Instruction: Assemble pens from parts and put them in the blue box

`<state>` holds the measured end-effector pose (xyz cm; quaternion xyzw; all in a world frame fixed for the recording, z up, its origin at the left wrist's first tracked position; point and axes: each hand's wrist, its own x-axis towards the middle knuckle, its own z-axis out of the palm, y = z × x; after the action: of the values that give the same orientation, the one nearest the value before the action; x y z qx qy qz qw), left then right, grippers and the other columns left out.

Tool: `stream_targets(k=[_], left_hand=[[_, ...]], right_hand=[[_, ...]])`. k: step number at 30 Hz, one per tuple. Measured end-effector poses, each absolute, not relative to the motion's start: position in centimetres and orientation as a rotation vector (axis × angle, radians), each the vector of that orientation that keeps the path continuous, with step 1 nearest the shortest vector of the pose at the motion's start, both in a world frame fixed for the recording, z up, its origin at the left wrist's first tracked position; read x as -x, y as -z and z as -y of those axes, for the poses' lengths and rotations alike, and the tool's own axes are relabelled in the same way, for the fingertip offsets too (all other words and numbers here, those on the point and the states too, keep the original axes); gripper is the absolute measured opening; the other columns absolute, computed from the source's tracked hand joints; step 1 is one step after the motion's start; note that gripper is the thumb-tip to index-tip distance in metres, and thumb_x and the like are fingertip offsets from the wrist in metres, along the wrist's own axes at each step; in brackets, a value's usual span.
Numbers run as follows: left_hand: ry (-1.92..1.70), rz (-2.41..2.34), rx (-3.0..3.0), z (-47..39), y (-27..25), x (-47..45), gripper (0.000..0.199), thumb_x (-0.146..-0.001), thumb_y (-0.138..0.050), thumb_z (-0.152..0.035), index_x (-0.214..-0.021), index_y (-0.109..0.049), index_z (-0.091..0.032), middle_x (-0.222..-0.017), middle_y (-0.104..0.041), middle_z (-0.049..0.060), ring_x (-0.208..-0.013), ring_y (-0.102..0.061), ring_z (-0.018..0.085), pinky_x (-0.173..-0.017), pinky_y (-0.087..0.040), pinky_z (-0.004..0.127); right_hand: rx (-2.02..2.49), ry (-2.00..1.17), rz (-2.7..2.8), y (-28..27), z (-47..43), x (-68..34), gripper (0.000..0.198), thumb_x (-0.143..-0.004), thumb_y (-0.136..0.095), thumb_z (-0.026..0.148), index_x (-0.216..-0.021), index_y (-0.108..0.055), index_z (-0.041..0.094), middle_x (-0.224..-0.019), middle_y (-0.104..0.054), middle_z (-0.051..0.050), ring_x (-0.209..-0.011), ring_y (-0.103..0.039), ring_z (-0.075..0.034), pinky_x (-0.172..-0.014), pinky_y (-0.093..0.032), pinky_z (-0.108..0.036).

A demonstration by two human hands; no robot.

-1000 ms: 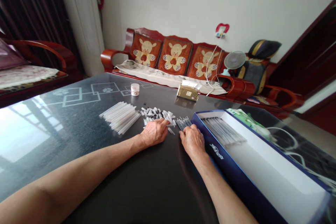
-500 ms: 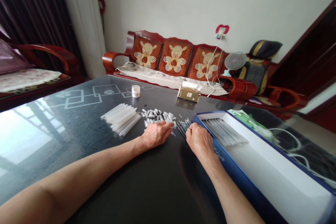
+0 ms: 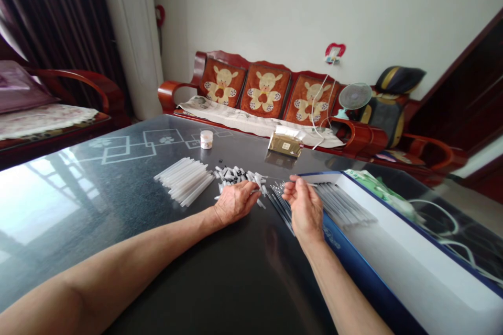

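Observation:
My right hand [image 3: 303,207] is raised beside the box's left wall, thumb and fingers pinching a thin pen refill [image 3: 275,177] that lies roughly level and points left. Under and left of that hand, a bundle of dark pen refills [image 3: 280,208] with metal tips rests on the table. My left hand [image 3: 238,203] lies at the near edge of a pile of small white and black pen parts [image 3: 234,174]. Its fingers are closed together, and whatever is between them is too small to make out. Left of the pile lies a stack of white translucent pen barrels [image 3: 184,180].
The long blue box [image 3: 422,256] with white inside holds a row of assembled-looking pens [image 3: 346,203] at its far end. A small white jar [image 3: 206,140] and a gold tissue pack [image 3: 285,144] stand farther back. A green-white bag [image 3: 381,191] and white cable lie right of the box.
My right hand has lifted from the refill bundle and turned, now with a refill between its fingers. My left hand stays almost where it was. The view has shifted slightly.

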<state>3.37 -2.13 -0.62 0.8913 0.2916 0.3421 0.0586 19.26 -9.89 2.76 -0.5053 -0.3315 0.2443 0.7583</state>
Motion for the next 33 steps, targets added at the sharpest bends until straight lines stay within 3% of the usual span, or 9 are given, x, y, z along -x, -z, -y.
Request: stream_targets(k=[6,26,31,33], left_hand=[[-1.092,-0.899,-2.697,1.9,1.0,-3.5,0.024,-0.096,-0.043,-0.035,-0.099,-0.059,-0.018,-0.089,-0.068,0.005,-0.077,-0.066,0.016,-0.063,-0.048,0.023],[-1.151,-0.720,-2.747,2.3,1.3,-3.7,0.023,-0.095,-0.044,-0.034,-0.100,-0.059,-0.017,-0.084,-0.066,0.003,-0.074,-0.065,0.015,-0.060,-0.046,0.022],[-1.145,-0.647,-2.766,2.5,0.9,-3.5,0.030,-0.096,-0.042,-0.031,-0.119,-0.057,-0.020,-0.083,-0.065,0.003,-0.069,-0.064,0.013,-0.058,-0.045,0.021],[-1.169,-0.678,-2.747,2.3,0.8,-3.5,0.029,-0.096,-0.042,-0.030,-0.117,-0.060,-0.020,-0.080,-0.064,0.002,-0.066,-0.062,0.012,-0.057,-0.045,0.020]], right_hand=[[1.122,-0.477,0.732,-2.0,10.0,-19.9,0.042,-0.080,-0.057,0.058,-0.084,-0.063,0.016,-0.060,-0.059,0.002,-0.054,-0.055,-0.010,-0.051,-0.046,-0.022],[1.213,-0.505,0.884,-0.7,10.0,-20.0,0.041,-0.085,-0.054,0.056,-0.085,-0.064,0.017,-0.065,-0.062,0.000,-0.058,-0.057,-0.011,-0.053,-0.049,-0.022],[1.275,-0.694,1.036,-0.7,10.1,-18.8,0.040,-0.081,-0.060,0.054,-0.091,-0.069,0.017,-0.072,-0.066,-0.002,-0.063,-0.060,-0.012,-0.054,-0.049,-0.022],[1.278,-0.714,0.998,-1.1,10.1,-18.6,0.039,-0.077,-0.066,0.052,-0.095,-0.069,0.018,-0.078,-0.068,-0.003,-0.067,-0.062,-0.013,-0.053,-0.049,-0.021]])
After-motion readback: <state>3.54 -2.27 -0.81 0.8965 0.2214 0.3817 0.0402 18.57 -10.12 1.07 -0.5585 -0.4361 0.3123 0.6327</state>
